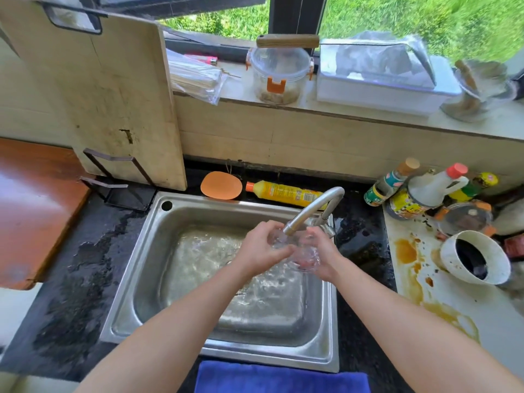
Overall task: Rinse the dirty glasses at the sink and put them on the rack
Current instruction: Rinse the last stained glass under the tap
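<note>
Clear, faceted drinking glass: sitting between both hands over the rectangular stainless-steel sink, directly under the spout of the curved brushed-metal tap; glass is transparent and wet, its outline partly lost in glare and water. Left hand: curling around the glass from the left side, fingers bent and touching the rim area near the spout. Right hand: cupping the glass from the right and beneath, fingers wrapping its wall. Sink basin: holding rippling, shiny water. Dark speckled stone worktop: showing wet patches left of the sink. Behind the sink: a flat orange oval scrubber lying just beside a yellow plastic detergent bottle on its side. Pale wooden chopping board: standing upright in a black metal holder at the back left. Blue cloth: lying at the sink's near edge.
</note>
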A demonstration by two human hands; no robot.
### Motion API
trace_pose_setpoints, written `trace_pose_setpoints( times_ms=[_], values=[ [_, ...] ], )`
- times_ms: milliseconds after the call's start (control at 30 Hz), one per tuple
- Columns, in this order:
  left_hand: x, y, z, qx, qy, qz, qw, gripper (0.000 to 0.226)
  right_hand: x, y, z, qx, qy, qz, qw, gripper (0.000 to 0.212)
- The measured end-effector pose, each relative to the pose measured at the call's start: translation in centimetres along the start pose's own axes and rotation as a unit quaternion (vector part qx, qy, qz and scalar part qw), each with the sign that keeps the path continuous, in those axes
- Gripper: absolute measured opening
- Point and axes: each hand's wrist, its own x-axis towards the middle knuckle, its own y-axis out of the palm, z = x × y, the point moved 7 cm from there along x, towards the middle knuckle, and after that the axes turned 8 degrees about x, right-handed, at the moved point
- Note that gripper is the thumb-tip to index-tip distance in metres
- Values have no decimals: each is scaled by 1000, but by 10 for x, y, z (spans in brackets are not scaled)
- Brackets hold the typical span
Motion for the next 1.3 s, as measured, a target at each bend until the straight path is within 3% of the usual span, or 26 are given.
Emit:
trace_pose_setpoints(
  times_ms=[100,200,400,600,733,900,1100,1200,1300],
  values=[
    [-4,5,-10,11,21,-17,1000,39,5,-4,-28,100,91,1,991,30],
    [-4,5,-10,41,32,-38,998,49,14,6,-48,152,134,18,979,46],
    [2,-2,-11,107,71,-58,990,61,17,34,-67,223,195,74,952,53],
    [4,-6,-12,127,86,-44,987,66,35,36,-69,211,189,76,956,65],
    [4,-8,-7,132,84,-35,987,68,42,25,-63,189,159,53,968,56],
    [0,-10,14,132,43,1,990,71,33,30,-39,125,99,88,983,38],
    [-11,-2,58,150,-43,81,984,79,2,45,6,-105,-50,43,992,19],
    [-14,8,70,132,-76,91,984,85,-15,66,15,-241,-135,61,959,48],
    [-16,16,78,95,-103,89,986,81,-20,83,14,-401,-209,58,890,62]
  ],
)
